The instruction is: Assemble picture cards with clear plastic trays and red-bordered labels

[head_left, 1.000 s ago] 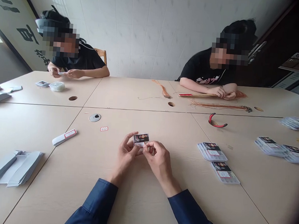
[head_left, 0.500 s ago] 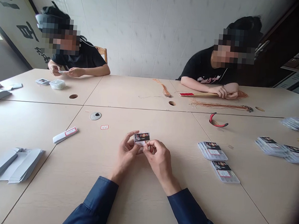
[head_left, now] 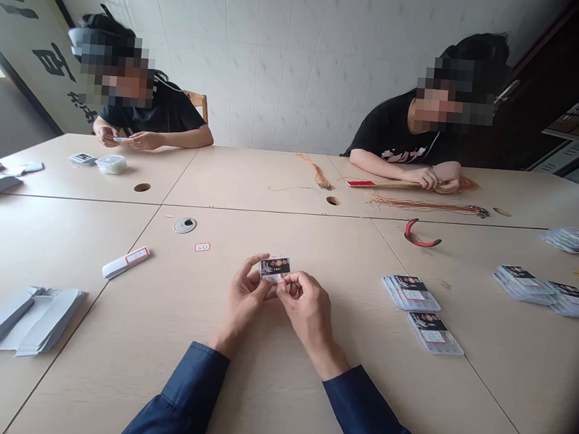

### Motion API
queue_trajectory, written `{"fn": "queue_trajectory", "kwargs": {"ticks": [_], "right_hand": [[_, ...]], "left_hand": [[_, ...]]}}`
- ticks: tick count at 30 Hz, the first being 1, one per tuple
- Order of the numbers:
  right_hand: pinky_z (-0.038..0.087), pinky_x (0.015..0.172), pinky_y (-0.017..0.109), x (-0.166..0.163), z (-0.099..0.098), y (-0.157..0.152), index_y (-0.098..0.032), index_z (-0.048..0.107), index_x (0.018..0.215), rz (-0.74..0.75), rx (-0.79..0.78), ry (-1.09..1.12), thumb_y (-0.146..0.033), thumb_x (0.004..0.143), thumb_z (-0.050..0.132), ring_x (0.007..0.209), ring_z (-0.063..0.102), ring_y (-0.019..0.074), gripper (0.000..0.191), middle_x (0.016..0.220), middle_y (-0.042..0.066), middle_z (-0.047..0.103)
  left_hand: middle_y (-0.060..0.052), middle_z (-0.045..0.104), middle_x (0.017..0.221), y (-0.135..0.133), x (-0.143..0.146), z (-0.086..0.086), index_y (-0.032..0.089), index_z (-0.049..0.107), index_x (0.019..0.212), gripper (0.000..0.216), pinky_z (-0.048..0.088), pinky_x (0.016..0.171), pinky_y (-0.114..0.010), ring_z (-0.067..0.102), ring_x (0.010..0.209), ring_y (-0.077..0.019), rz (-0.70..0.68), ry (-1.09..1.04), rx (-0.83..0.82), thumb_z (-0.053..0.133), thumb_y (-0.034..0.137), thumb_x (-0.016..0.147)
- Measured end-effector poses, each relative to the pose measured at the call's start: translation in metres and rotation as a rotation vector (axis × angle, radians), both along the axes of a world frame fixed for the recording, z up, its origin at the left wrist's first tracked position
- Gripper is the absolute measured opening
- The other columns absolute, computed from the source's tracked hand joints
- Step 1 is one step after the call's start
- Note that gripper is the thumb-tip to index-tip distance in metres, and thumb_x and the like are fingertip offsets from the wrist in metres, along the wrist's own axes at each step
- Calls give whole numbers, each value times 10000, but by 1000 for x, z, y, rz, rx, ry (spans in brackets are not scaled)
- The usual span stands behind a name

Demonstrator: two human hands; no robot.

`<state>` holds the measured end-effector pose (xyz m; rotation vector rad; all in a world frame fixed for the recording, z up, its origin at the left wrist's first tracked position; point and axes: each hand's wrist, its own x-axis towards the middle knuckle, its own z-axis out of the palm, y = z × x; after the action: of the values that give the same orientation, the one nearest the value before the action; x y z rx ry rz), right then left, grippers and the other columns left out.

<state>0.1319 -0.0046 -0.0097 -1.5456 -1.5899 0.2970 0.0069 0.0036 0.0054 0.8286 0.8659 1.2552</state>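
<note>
- Hardly any change from the earlier frame: same spot, same grip
- Small black printed card [head_left: 274,268], white label on its lower half, slightly tilted, held above the middle of the near desk [head_left: 275,403]
- Left hand [head_left: 243,300] curled, gripping the card's left edge
- Right hand [head_left: 308,309] closed, pinching the card's lower right corner
- Forearms in dark blue sleeves [head_left: 180,389] angled inward

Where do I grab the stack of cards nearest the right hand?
Probably pinch the stack of cards by its two long edges, coming from above on the side of the right hand. It lies flat and slightly fanned, so squeezing its sides should keep it together.
</note>
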Motion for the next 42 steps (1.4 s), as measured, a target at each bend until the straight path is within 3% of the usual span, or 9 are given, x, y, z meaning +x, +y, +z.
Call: {"fn": "queue_trajectory", "kwargs": {"ticks": [26,34,42], "right_hand": [[396,548,250,0,1,-1,-217,606,717,-30,5,-28,-341,807,581,592,573,155,155,648,8,636],[394,546,247,1,4,-2,-215,613,725,-35,-98,22,-382,797,615,596,581,160,182,673,11,657],[401,562,241,1,3,-2,-210,600,720,-17,-62,7,-334,817,569,609,578,149,161,689,9,651]], "left_hand": [[-90,729,997,2,0,-4,200,535,1197,525,571,791,-355,703,870,-219,-13,3,19,754,329,737],[-110,721,1042,-1,0,1,183,546,1200,504,573,801,-368,691,938,-250,-29,18,7,735,306,749],[-113,713,1086,-1,-2,3,185,555,1220,486,575,776,-362,706,892,-241,-20,11,-14,685,317,771]]}}
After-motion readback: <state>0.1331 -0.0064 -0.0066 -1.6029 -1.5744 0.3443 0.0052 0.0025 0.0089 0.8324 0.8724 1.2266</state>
